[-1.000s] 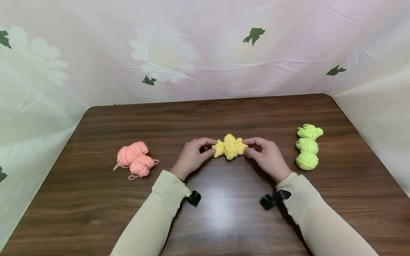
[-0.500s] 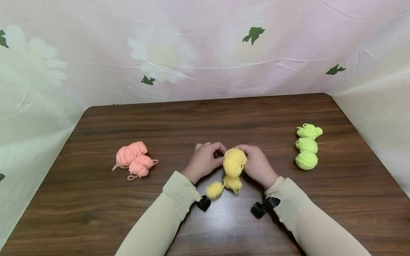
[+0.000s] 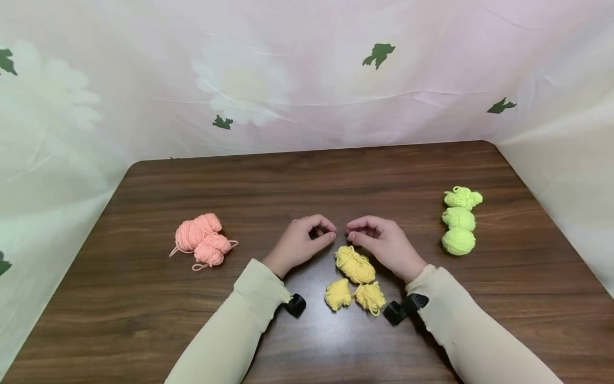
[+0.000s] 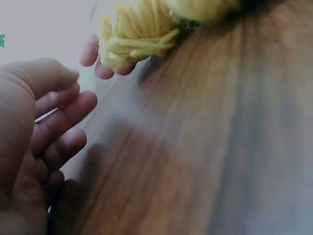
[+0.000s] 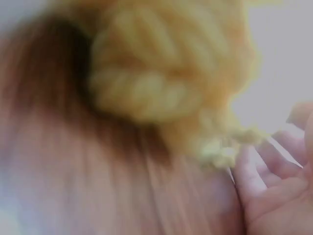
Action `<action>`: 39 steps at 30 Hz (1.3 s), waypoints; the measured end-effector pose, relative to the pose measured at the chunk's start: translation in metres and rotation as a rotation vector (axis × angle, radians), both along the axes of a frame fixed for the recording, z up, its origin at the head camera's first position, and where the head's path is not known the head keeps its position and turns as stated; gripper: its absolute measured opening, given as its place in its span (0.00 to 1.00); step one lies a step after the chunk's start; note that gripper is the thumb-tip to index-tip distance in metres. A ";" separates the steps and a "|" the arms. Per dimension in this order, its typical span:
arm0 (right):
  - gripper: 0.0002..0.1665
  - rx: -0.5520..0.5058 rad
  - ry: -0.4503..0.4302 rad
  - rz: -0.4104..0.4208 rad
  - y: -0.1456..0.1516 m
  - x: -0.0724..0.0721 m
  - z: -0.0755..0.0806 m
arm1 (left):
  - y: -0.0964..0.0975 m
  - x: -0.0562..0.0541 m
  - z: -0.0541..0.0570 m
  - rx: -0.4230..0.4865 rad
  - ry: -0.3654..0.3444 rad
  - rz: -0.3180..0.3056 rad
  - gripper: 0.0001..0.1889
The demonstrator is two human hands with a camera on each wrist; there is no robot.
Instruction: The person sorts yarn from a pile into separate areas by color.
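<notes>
Both hands hold nothing, their fingers loosely bent over the table. In the head view my left hand (image 3: 303, 240) and right hand (image 3: 386, 242) face each other with a small gap between the fingertips. Just in front of them lies a yellow yarn skein (image 3: 355, 264), nearest the right hand. Two smaller yellow yarn bundles (image 3: 338, 294) (image 3: 370, 297) sit side by side closer to the person. The left wrist view has yellow yarn (image 4: 139, 36) at the top, apart from the left hand (image 4: 46, 112). Blurred yellow yarn (image 5: 161, 68) fills much of the right wrist view beside the right hand (image 5: 274, 183).
A cluster of pink yarn balls (image 3: 201, 240) rests on the wooden table (image 3: 307, 181) at the left. Three lime-green yarn balls (image 3: 459, 220) form a column at the right. A pale floral cloth (image 3: 297, 80) hangs behind the table.
The yellow yarn, first a row pinched between both hands, was turned toward the person and let go. It now lies in a triangle, and the hands have come closer together.
</notes>
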State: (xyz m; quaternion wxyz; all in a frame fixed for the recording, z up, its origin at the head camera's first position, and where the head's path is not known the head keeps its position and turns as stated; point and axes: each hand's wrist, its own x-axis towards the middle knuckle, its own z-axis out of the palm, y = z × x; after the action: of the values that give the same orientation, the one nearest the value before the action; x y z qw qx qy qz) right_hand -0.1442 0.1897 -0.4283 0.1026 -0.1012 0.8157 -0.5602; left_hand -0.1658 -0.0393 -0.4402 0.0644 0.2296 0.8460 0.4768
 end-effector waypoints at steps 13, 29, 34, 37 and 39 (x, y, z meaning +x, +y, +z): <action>0.27 -0.063 -0.087 0.236 0.015 0.005 0.008 | -0.012 0.015 0.010 -0.117 -0.027 -0.169 0.21; 0.42 0.222 0.031 0.472 0.019 0.005 0.016 | -0.012 0.031 0.023 -0.333 0.000 -0.365 0.44; 0.35 0.278 0.081 0.457 0.019 0.004 0.016 | -0.010 0.032 0.022 -0.327 0.019 -0.348 0.42; 0.33 0.279 0.075 0.437 0.019 0.004 0.015 | -0.010 0.033 0.022 -0.325 0.029 -0.330 0.41; 0.33 0.276 0.065 0.417 0.019 0.004 0.015 | -0.010 0.033 0.022 -0.328 0.029 -0.318 0.40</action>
State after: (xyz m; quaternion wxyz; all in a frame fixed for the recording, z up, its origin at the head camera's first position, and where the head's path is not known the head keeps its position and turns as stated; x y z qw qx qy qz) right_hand -0.1405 0.2083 -0.4132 0.2024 -0.2703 0.8488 -0.4068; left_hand -0.1330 -0.0491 -0.4187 0.1632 0.3533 0.8662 0.3134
